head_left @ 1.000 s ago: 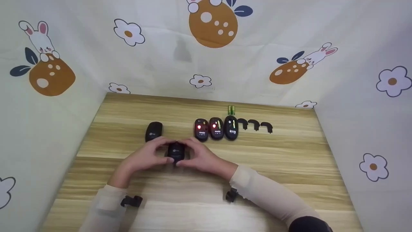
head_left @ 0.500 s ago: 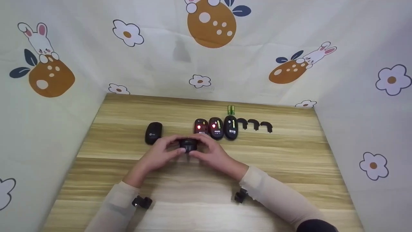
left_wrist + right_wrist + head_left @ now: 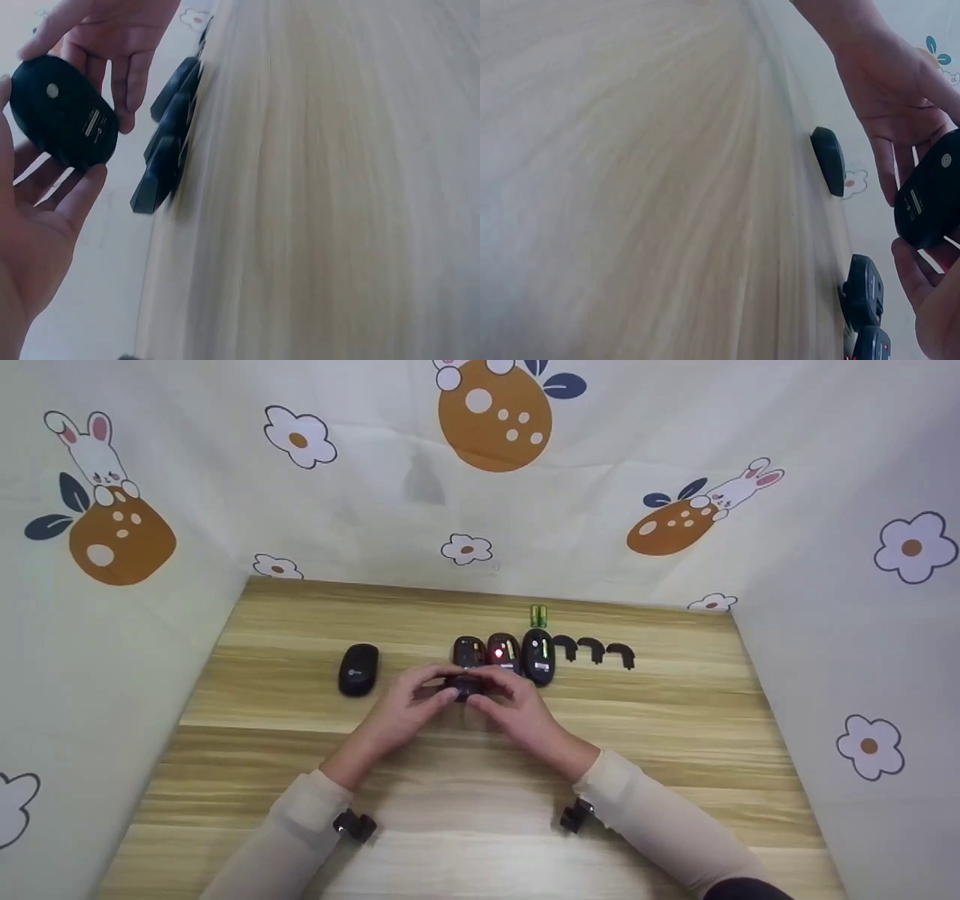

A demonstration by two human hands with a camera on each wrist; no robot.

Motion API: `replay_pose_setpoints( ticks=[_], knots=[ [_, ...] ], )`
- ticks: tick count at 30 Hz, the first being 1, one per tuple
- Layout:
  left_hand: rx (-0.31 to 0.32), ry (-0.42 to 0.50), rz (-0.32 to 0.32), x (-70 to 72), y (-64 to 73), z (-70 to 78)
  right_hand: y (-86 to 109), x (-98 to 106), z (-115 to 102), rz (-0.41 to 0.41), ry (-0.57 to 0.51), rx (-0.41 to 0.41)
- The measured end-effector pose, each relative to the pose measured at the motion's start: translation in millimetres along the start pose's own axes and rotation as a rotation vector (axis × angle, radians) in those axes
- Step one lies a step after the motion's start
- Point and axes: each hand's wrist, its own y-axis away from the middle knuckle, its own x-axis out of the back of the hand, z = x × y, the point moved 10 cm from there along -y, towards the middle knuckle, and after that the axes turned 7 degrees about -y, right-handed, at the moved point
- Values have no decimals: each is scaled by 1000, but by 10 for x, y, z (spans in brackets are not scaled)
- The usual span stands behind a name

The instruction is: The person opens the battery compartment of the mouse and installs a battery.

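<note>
Starting at the left, we see a dark mouse (image 3: 358, 669) lying top side up on the wooden surface (image 3: 450, 847), beyond the left grip and just to its left. Nearer to us than that grip, a black wrist device (image 3: 354, 825) sits at the cuff of a pale sleeve (image 3: 300, 817).

The left grip (image 3: 416, 701) pinches the left side of the held mouse (image 3: 465, 688) between thumb and fingers. We find this black mouse between the two grips, raised off the surface, with its underside and printed label turned toward the wrist cameras. The right grip (image 3: 517, 705) has thumb and fingers curled round its other side.

Directly beyond the grips we count three upturned mice in a row: the first mouse (image 3: 469, 646), partly hidden; the second mouse (image 3: 504, 649), glowing red; and the third mouse (image 3: 538, 656), just beyond the right grip, with a green battery in its slot. Two green batteries (image 3: 538, 616) lie farther beyond.

To the right of that row, beyond the right grip, we see three curved black pieces (image 3: 592, 650) side by side. Nearer to us than the right grip, another wrist device (image 3: 576, 815) sits at the cuff.
</note>
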Motion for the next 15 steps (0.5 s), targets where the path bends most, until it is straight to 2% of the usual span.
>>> replay_pose_setpoints(
  ticks=[4, 7, 15],
  knots=[
    [-60, 35, -11, -76, -73, 83, 24, 96, 0, 27, 9, 2],
    [-72, 28, -14, -123, -110, 114, 51, 163, -5, 41, 14, -4],
    [-98, -131, 13, -206, -212, 162, 94, 305, -53, 32, 51, 1]
  ],
)
